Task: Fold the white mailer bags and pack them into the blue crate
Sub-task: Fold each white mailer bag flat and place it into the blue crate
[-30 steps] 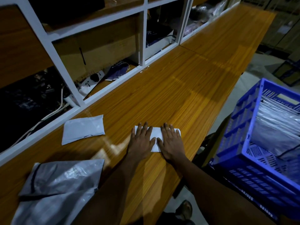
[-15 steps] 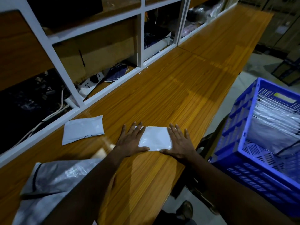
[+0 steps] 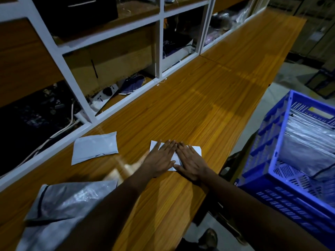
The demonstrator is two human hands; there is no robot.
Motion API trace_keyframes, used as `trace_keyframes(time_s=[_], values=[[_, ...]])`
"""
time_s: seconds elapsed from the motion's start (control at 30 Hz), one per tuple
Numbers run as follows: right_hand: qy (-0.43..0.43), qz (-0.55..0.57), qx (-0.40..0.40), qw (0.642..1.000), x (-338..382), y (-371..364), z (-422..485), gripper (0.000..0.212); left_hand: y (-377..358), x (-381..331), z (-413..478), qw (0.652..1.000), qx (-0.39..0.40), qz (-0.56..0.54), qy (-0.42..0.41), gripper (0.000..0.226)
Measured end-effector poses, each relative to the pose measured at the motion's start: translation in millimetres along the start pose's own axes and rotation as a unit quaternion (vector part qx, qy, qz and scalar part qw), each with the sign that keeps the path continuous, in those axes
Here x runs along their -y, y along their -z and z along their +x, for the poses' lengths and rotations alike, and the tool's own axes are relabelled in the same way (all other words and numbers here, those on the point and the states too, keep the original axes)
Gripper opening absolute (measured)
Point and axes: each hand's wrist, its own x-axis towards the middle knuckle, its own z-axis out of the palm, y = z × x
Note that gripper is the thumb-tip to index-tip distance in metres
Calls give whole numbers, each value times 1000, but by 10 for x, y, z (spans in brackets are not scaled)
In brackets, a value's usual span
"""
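L hand (image 3: pixel 160 161) & R hand (image 3: pixel 190 163) now together, not apart as before, fingers (image 3: pixel 168 146) straight, flat on mailer bag (image 3: pixel 153 145)

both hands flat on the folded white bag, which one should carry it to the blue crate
Right, probably. The right hand presses the end of the folded bag nearer the blue crate, which stands beyond the table's right edge; the left hand is farther.

Left hand (image 3: pixel 161 158) and right hand (image 3: pixel 190 163) flat (fingers straight), side by side.
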Motion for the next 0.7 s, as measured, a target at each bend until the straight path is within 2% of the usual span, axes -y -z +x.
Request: trace_keyframes(time_s=[0.07,0.23,0.33,0.47,0.7], values=[[-5,-7,-10,1000,-11,-31,-25,83,-34,-31,-21,1000,-13,-22,8,68],[-7,17,-8,1000,-86,-23,-85,87,-90,114,-82,998,-47,-49,-7,73],[-22,-7,-1,1000,-166,3,-165,86,-121,237,-135,997,-9,-75,-3,87],[-39,-30,19,999,-242,59,-266,90,-135,319,-224,998,-6,-57,18,98],[-88,-64,34,993,-368,88,-461,110,-13,321,-332,995,34,-76,63,123]])
